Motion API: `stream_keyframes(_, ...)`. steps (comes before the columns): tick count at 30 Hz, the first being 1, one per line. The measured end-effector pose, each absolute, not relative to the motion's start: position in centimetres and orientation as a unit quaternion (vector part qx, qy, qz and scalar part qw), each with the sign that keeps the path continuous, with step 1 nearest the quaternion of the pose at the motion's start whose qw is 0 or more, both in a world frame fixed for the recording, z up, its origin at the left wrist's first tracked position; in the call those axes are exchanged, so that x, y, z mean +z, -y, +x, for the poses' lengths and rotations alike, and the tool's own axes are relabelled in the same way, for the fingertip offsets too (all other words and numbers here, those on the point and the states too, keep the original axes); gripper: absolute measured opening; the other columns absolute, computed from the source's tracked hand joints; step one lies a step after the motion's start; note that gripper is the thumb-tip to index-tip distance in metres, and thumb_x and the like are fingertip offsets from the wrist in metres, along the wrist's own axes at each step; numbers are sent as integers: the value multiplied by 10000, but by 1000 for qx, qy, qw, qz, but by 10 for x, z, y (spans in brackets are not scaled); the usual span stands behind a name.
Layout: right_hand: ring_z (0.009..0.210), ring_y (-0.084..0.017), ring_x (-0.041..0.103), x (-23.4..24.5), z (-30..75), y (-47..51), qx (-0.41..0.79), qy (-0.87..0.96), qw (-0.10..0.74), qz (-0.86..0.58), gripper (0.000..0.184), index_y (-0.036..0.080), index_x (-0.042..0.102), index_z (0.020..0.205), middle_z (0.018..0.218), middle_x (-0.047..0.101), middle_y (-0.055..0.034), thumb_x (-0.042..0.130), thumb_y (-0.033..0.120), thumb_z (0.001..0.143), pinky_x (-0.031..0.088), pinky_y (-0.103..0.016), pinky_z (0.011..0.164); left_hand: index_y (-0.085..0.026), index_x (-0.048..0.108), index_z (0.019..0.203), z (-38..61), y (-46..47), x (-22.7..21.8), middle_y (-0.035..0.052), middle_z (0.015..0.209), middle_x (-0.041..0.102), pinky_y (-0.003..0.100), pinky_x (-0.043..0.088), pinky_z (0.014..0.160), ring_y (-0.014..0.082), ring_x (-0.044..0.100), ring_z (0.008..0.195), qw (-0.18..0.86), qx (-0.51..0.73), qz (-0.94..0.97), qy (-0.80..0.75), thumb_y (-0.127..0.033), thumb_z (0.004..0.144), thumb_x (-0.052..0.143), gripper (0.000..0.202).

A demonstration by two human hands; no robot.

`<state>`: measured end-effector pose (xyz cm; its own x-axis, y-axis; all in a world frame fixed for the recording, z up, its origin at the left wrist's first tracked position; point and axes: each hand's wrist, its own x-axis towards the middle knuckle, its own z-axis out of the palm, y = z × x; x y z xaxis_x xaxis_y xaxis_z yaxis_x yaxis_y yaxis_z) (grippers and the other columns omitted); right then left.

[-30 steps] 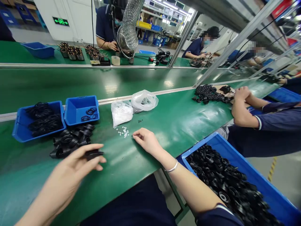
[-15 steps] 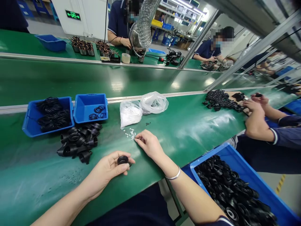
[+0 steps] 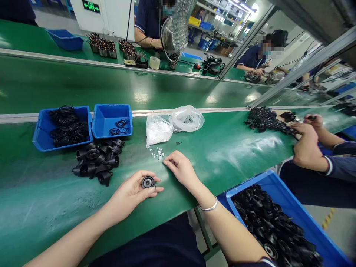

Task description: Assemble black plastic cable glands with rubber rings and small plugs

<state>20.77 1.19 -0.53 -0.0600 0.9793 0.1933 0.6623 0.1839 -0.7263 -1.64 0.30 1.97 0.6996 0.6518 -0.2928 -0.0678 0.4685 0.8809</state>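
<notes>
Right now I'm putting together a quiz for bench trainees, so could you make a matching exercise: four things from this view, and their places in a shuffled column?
Things
1. round black part
2. small white pieces
3. silver bangle
4. black looped bundles

Places
A. around the right arm
B. in the fuller blue bin
C. in the left hand
D. loose on the green bench, near the right hand

Pairs: 1-C, 2-D, 3-A, 4-B
</notes>
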Motion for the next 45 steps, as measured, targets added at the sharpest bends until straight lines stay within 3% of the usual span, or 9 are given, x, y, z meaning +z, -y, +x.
stream_keyframes(4, 721, -129, 542, -7, 207, -10, 220, 684, 335, -610, 81, 191, 615, 793, 782, 556, -2, 594, 197, 871, 436, -248, 679, -214, 486, 1234, -16, -4, 18, 90, 1290, 522, 387, 436, 1013, 234, 585, 1144, 764, 231, 506, -328, -254, 873, 589, 377)
stream_keyframes(9, 705, -134, 534, -9, 205, -7, 197, 676, 347, -620, 89, 192, 608, 786, 772, 544, -6, 585, 201, 872, 436, -252, 663, -226, 419, 1271, -18, -1, 13, 97, 1231, 554, 343, 527, 753, 149, 630, 808, 724, 239, 545, -347, -291, 904, 528, 389)
stream_keyframes(13, 748, -142, 544, -8, 206, -7, 204, 686, 337, -611, 101, 191, 610, 801, 784, 554, -13, 557, 193, 887, 442, -259, 699, -214, 467, 1187, -17, -1, 7, 94, 1198, 574, 316, 524, 649, 132, 608, 726, 718, 219, 554, -360, -302, 884, 551, 327)
stream_keyframes(21, 785, -151, 556, -8, 213, -8, 205, 723, 306, -584, 91, 190, 618, 842, 805, 563, -26, 544, 180, 894, 461, -270, 723, -185, 498, 1229, -17, -5, 2, 82, 1145, 575, 378, 499, 914, 222, 674, 975, 751, 231, 512, -347, -272, 837, 600, 414)
stream_keyframes(27, 695, -134, 520, 2, 199, 3, 179, 732, 338, -563, 89, 186, 610, 832, 746, 537, -14, 548, 169, 893, 453, -265, 642, -208, 506, 1266, -18, -3, -4, 60, 1160, 588, 382, 471, 984, 228, 665, 1031, 735, 251, 524, -351, -273, 816, 612, 466)
stream_keyframes(32, 773, -137, 554, 9, 164, 32, 164, 769, 357, -504, 76, 186, 592, 934, 818, 570, -36, 552, 140, 890, 497, -274, 695, -246, 535, 1264, -19, 0, -5, 69, 1222, 568, 324, 555, 807, 161, 663, 822, 624, 249, 625, -398, -249, 823, 571, 442)
stream_keyframes(36, 809, -157, 566, -3, 150, 43, 94, 794, 336, -498, 138, 165, 584, 995, 849, 585, -68, 546, 101, 879, 526, -298, 739, -244, 511, 1301, -20, 1, -3, 74, 1190, 545, 251, 533, 615, 69, 527, 565, 573, 229, 679, -398, -203, 838, 512, 465)
stream_keyframes(41, 833, -180, 593, -7, 149, 44, 14, 807, 317, -497, 180, 133, 581, 1044, 877, 609, -103, 549, 93, 871, 548, -311, 739, -226, 497, 1318, -19, 2, -3, 65, 1154, 536, 240, 508, 598, 53, 461, 525, 544, 219, 705, -399, -163, 836, 490, 487)
stream_keyframes(45, 829, -191, 614, -2, 150, 42, -8, 825, 305, -476, 171, 140, 596, 1038, 869, 628, -102, 531, 109, 883, 563, -315, 716, -235, 484, 1337, -20, 2, -4, 76, 1209, 543, 283, 529, 692, 76, 520, 570, 518, 212, 730, -393, -160, 850, 468, 493)
